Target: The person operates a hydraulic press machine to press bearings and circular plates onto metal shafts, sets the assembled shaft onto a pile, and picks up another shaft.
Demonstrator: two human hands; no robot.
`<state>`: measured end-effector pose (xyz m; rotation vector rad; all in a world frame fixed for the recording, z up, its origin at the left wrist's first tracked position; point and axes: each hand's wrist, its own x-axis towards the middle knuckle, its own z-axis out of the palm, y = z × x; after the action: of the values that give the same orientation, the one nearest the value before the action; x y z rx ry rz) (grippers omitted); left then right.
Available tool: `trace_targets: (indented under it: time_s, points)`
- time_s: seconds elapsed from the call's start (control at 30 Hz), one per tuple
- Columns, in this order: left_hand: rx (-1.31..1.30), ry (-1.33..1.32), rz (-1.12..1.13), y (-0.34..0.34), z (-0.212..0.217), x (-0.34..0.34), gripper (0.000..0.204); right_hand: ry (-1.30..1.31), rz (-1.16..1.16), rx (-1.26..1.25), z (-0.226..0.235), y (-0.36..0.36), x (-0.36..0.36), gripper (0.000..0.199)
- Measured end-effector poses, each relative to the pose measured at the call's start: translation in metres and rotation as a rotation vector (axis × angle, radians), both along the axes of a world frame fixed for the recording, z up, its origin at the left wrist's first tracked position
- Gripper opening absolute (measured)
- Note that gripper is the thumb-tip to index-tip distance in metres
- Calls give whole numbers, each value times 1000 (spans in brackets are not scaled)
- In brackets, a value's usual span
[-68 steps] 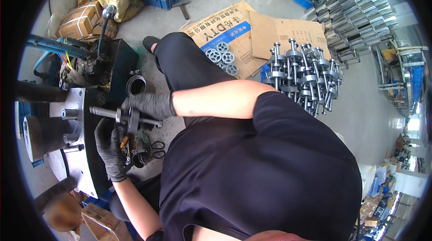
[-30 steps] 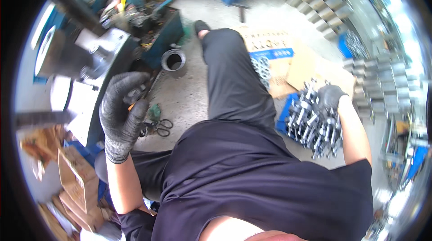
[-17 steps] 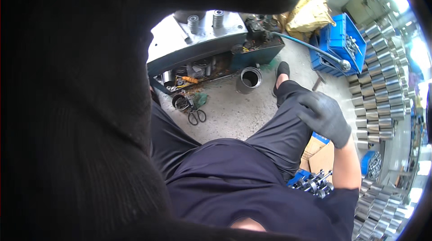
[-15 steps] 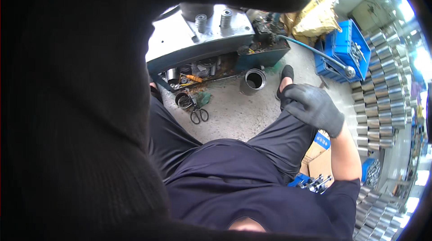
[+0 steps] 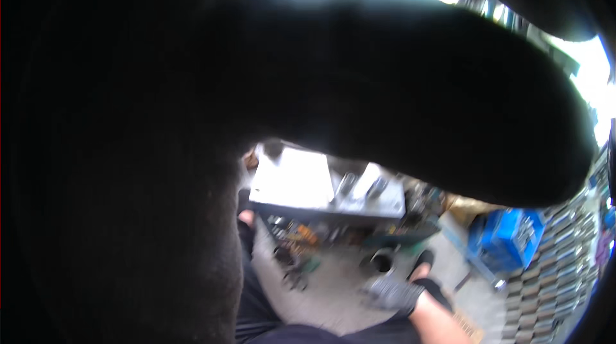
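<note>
A very dark shape, apparently my gloved left hand (image 5: 398,94), is right up against the view and covers its left side and upper middle. One thick finger stretches across to the right, apart from another dark shape at the top right corner. Nothing shows between them. My right hand (image 5: 393,296), in a grey glove, is over my right knee, blurred, with its fingers reaching left and nothing visible in them. Just beyond it on the floor stands a metal cylinder (image 5: 382,260) with an open top.
Ahead is a metal workbench (image 5: 292,180) bearing two small ribbed metal parts (image 5: 377,187). Scissors (image 5: 295,278) lie on the floor before it. Blue crates (image 5: 513,238) stand at right, a rod with a ball end (image 5: 499,284) near them, beside stacked metal cylinders (image 5: 545,292).
The view has tilted up, so bench and floor sit lower in it. The dark finger now covers more of the upper middle. My right hand has moved left off the knee and is blurred.
</note>
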<state>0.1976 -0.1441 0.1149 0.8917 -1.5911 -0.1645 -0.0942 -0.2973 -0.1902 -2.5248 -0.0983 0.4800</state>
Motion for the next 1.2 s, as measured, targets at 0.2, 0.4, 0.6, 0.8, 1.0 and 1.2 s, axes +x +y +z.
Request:
trace_targets:
  time_s: [0.2,0.4,0.6,0.8,1.0,1.2]
  points:
    - [59,5,118,-30,-19,45,80,-92,-70,-33,-27,1,-27,46]
    - [24,-46,119,-25,-26,62,78,-26,-152,-121,32,19,-23,42]
    - [63,-31,102,-2,-56,71,77,36,-155,-99,58,19,-6,50]
    - [-47,-211,-5,89,-51,52,75,-108,1,-168,26,13,17,44]
    - [-418,-157,544,210,-109,66,63,-49,-246,-155,34,26,15,34]
    - [127,288,1224,324,-329,67,28,9,-307,-77,17,29,26,39]
